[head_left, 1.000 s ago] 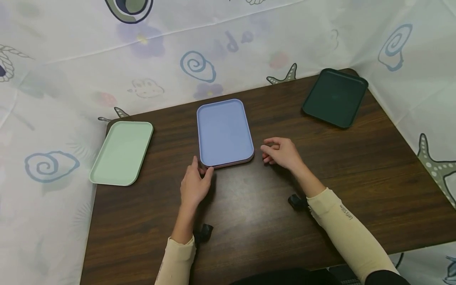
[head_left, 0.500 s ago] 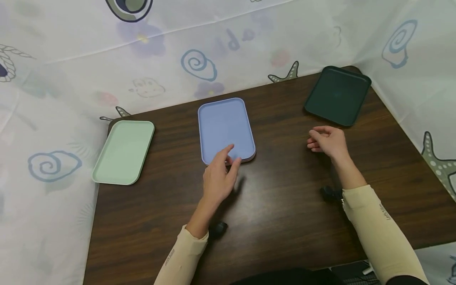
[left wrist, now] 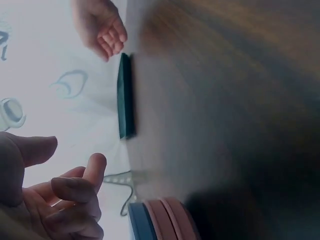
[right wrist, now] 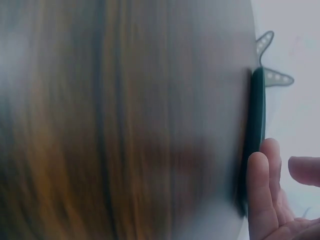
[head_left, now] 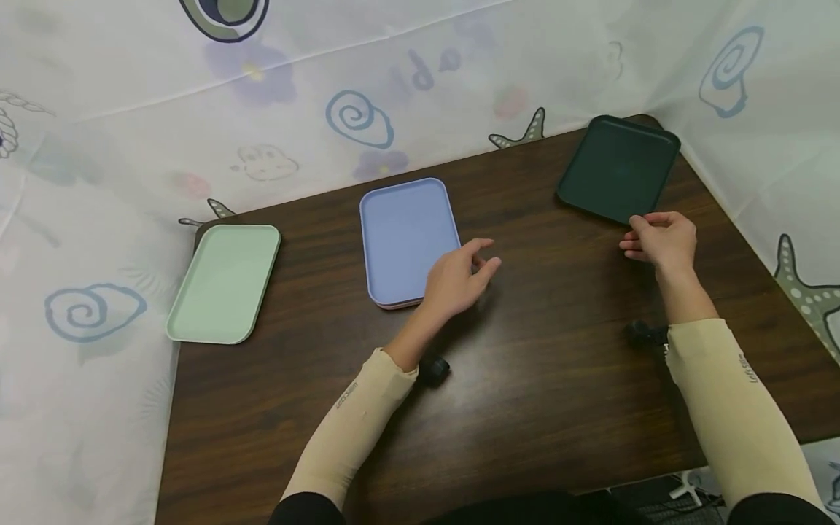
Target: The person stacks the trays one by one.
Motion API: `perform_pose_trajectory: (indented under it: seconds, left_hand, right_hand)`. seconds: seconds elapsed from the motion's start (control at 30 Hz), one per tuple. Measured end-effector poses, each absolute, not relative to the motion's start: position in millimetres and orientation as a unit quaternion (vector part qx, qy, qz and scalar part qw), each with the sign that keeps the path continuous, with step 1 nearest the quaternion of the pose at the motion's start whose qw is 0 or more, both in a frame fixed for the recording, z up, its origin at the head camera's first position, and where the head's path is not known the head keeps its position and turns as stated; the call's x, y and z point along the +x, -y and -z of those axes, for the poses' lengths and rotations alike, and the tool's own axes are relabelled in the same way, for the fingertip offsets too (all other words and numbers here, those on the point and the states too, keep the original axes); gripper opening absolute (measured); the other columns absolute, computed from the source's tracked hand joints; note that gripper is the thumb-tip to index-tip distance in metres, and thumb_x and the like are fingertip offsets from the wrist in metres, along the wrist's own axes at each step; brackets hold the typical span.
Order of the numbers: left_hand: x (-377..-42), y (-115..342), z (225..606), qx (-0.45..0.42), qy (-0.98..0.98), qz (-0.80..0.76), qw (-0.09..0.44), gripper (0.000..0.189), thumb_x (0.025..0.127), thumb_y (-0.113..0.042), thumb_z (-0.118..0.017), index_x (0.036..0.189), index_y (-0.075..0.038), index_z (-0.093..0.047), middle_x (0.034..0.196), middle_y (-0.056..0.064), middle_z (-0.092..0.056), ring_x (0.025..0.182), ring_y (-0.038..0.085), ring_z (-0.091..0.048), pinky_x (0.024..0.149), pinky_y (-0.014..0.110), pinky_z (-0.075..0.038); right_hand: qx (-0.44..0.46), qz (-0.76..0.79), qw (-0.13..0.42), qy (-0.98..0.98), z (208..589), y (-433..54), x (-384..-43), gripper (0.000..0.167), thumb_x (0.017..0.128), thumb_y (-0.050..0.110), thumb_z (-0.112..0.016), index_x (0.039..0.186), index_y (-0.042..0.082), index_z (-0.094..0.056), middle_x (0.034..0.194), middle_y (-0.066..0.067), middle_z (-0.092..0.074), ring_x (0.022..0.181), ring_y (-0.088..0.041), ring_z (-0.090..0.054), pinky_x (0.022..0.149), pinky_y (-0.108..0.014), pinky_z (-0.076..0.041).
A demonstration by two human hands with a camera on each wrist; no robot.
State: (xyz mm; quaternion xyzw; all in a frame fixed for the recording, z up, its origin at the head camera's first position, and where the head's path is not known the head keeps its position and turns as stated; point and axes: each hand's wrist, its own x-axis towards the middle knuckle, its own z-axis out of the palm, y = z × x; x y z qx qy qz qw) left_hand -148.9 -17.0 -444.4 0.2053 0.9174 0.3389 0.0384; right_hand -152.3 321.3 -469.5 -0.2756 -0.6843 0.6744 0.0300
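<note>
My right hand (head_left: 663,242) is at the near right edge of a dark green tray (head_left: 617,169) at the back right. In the right wrist view its fingers (right wrist: 260,200) overlap the dark green tray (right wrist: 257,110), with the thumb apart; whether they touch it I cannot tell. My left hand (head_left: 459,281) hovers over the near right corner of a blue tray (head_left: 407,237), fingers loosely bent around nothing. Pink trays (left wrist: 172,220) lie under the blue one, as the left wrist view shows.
A light green tray (head_left: 226,281) lies at the left edge of the dark wooden table (head_left: 525,408). A patterned white cloth (head_left: 262,146) hangs behind the table and along its sides. Below the front right edge are some cables (head_left: 689,496).
My right hand has moved right and away from me, from beside the blue tray to the dark green one. The left hand has moved right across the blue tray's near end. The trays stay put.
</note>
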Motion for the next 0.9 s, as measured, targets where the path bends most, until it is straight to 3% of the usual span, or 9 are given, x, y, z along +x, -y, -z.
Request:
perform_pose_trajectory:
  seconds: [0.4, 0.5, 0.63, 0.73, 0.9]
  left_hand:
    - [-204.9, -43.7, 455.8, 0.188, -0.928, -0.292, 0.132, 0.046, 0.1, -0.042, -0.054, 0.139, -0.018, -0.055, 0.104, -0.005, -0.068, 0.087, 0.01, -0.063, 0.07, 0.03, -0.049]
    - [-216.9, -55.6, 462.7, 0.173, -0.93, -0.29, 0.145, 0.046, 0.1, -0.041, -0.053, 0.14, -0.018, -0.055, 0.107, -0.005, -0.068, 0.092, 0.011, -0.063, 0.074, 0.032, -0.049]
    - [-229.2, -68.1, 470.6, 0.174, -0.919, -0.306, 0.177, 0.048, 0.101, -0.038, -0.051, 0.144, -0.016, -0.05, 0.119, -0.001, -0.066, 0.103, 0.014, -0.062, 0.084, 0.034, -0.048]
    - [-237.4, -76.7, 473.4, 0.189, -0.901, -0.328, 0.209, 0.053, 0.102, -0.035, -0.05, 0.15, -0.013, -0.041, 0.126, 0.001, -0.062, 0.112, 0.015, -0.058, 0.092, 0.033, -0.045]
    - [-246.5, -91.3, 472.5, 0.218, -0.882, -0.337, 0.245, 0.065, 0.102, -0.035, -0.051, 0.155, -0.006, -0.026, 0.128, 0.001, -0.058, 0.112, 0.014, -0.055, 0.092, 0.029, -0.042]
  right_hand:
    - [-0.309, -0.652, -0.004, 0.692, 473.2, -346.0, -161.9, 0.028, 0.095, 0.025, -0.062, 0.11, 0.013, -0.042, 0.065, 0.004, -0.066, 0.058, -0.01, -0.068, 0.055, -0.025, -0.055]
    - [-0.308, -0.639, -0.016, 0.705, 474.7, -350.0, -163.7, 0.041, 0.096, 0.028, -0.061, 0.125, 0.007, -0.04, 0.065, 0.006, -0.066, 0.059, -0.009, -0.068, 0.058, -0.025, -0.055]
    - [-0.302, -0.628, -0.032, 0.717, 476.3, -353.1, -165.9, 0.067, 0.097, 0.029, -0.058, 0.146, -0.002, -0.025, 0.066, 0.007, -0.065, 0.061, -0.007, -0.068, 0.06, -0.025, -0.056]
    - [-0.297, -0.624, -0.04, 0.722, 477.5, -354.5, -167.5, 0.073, 0.098, 0.03, -0.057, 0.15, -0.005, -0.02, 0.067, 0.008, -0.065, 0.062, -0.006, -0.068, 0.061, -0.024, -0.056]
    - [-0.285, -0.62, -0.053, 0.729, 480.3, -354.6, -170.8, 0.074, 0.099, 0.029, -0.056, 0.153, -0.003, -0.018, 0.067, 0.008, -0.065, 0.062, -0.006, -0.068, 0.061, -0.024, -0.056]
